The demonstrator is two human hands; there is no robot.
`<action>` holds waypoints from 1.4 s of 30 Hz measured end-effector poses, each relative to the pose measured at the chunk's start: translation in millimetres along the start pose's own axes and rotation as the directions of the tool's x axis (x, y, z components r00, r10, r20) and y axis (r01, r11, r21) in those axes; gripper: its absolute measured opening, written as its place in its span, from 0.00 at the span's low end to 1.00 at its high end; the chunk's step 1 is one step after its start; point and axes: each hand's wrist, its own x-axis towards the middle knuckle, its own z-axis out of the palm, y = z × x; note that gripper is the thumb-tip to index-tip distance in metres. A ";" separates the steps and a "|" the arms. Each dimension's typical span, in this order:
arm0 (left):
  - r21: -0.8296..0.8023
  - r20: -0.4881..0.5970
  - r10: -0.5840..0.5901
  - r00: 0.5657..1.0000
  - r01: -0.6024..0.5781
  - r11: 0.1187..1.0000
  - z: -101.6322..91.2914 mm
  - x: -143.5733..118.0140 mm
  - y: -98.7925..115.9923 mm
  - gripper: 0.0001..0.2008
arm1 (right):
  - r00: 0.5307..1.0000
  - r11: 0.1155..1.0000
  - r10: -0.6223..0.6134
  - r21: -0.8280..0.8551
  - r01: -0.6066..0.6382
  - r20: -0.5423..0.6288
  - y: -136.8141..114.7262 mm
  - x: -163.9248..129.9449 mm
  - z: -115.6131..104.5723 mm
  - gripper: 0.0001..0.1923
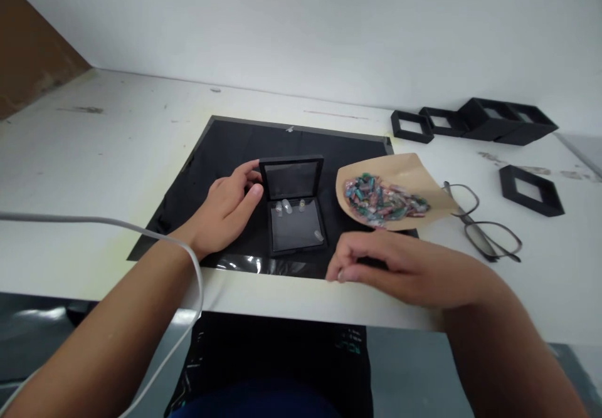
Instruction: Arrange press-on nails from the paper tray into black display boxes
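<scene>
A small black hinged box (296, 208) stands open on a black mat (226, 148), its lid upright; several small clear pieces lie inside it. My left hand (226, 211) rests against the box's left side, fingers touching the lid edge. My right hand (399, 271) hovers low at the mat's front right, fingertips pinched together near the box's front corner; whether a piece sits between them I cannot tell. A brown paper sheet (404, 177) to the right of the box carries a heap of small colourful pieces (380, 200).
Eyeglasses (484, 224) lie right of the paper. Several black square frames (475, 120) sit at the back right, another frame (530, 190) nearer. A grey cable (117, 225) crosses my left wrist. The white table's front edge (282, 308) is close to me.
</scene>
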 end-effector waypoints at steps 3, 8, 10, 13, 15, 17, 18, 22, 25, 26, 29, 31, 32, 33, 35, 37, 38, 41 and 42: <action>0.008 0.005 -0.004 1.000 0.003 1.000 -1.8 0.4 4.1 0.25 | 0.977 0.998 0.069 0.001 -0.070 -0.200 13.8 3.6 -6.3 0.08; 0.021 0.013 0.021 1.000 -0.021 1.000 0.3 -0.1 -0.2 0.25 | 0.930 0.981 0.069 -0.144 -0.129 -0.361 30.1 20.5 -4.4 0.02; 0.027 0.011 0.022 1.000 -0.022 0.999 1.9 0.2 -3.1 0.26 | 0.927 0.971 0.038 -0.207 -0.123 -0.373 29.6 26.7 -1.3 0.02; 0.020 0.017 0.027 0.999 -0.027 0.999 2.9 1.3 -5.7 0.28 | 0.915 0.941 -0.011 -0.313 -0.127 -0.404 27.1 34.6 4.4 0.06; 0.018 0.034 0.028 0.999 -0.028 0.999 2.4 2.1 -5.7 0.27 | 0.905 0.913 -0.042 -0.384 -0.137 -0.422 27.2 39.0 8.6 0.06; 0.022 0.043 0.025 0.999 -0.026 0.999 1.2 2.3 -4.7 0.27 | 0.893 0.894 -0.063 -0.424 -0.148 -0.445 29.0 42.4 12.4 0.07; 0.022 0.044 0.025 0.999 -0.026 0.999 0.5 2.1 -4.0 0.27 | 0.886 0.891 -0.071 -0.429 -0.151 -0.459 30.3 43.4 13.8 0.07; 0.026 0.051 0.032 0.998 -0.033 0.999 -2.2 -0.4 -1.1 0.27 | 0.870 0.912 -0.095 -0.393 -0.120 -0.484 33.6 42.2 12.8 0.07; 0.033 0.059 0.039 0.998 -0.041 0.999 -3.6 -2.5 -0.3 0.25 | 0.858 0.939 -0.079 -0.327 -0.107 -0.507 28.8 38.0 5.7 0.09; 0.034 0.057 0.042 0.997 -0.044 0.998 -3.9 -2.8 -0.4 0.25 | 0.855 0.948 -0.062 -0.298 -0.111 -0.515 25.6 37.2 2.8 0.10; 0.036 0.049 0.060 0.997 -0.062 0.997 -4.3 -2.7 -1.4 0.23 | 0.878 0.953 0.012 -0.260 -0.154 -0.479 14.3 39.7 -4.4 0.11; 0.031 0.049 0.082 0.995 -0.083 0.996 -4.8 -2.1 -2.1 0.23 | 0.902 0.943 0.053 -0.275 -0.186 -0.429 9.2 45.5 -6.5 0.11; 0.027 0.050 0.093 0.994 -0.094 0.995 -5.1 -1.8 -2.3 0.23 | 0.908 0.941 0.055 -0.284 -0.187 -0.416 8.3 49.0 -6.6 0.11; 0.024 0.051 0.102 0.994 -0.103 0.994 -5.4 -1.6 -2.5 0.23 | 0.910 0.941 0.044 -0.287 -0.176 -0.413 8.7 52.5 -6.3 0.12; 0.023 0.051 0.108 0.993 -0.110 0.994 -5.9 -1.2 -2.5 0.24 | 0.906 0.949 -0.003 -0.287 -0.131 -0.423 12.3 58.4 -4.7 0.14; 0.028 0.053 0.107 0.993 -0.108 0.994 -6.1 -1.0 -2.1 0.24 | 0.902 0.954 -0.054 -0.290 -0.081 -0.429 17.7 61.7 -2.8 0.15; 0.032 0.055 0.105 0.993 -0.107 0.994 -6.1 -0.8 -1.9 0.24 | 0.899 0.955 -0.073 -0.290 -0.062 -0.432 20.2 62.4 -2.0 0.15; 0.042 0.056 0.098 0.994 -0.100 0.994 -5.9 0.0 -1.1 0.24 | 0.884 0.968 -0.086 -0.249 -0.034 -0.459 25.6 62.8 -0.1 0.15; 0.043 0.055 0.097 0.994 -0.099 0.994 -5.8 0.2 -1.0 0.24 | 0.878 0.976 -0.081 -0.217 -0.027 -0.472 26.8 62.9 0.2 0.15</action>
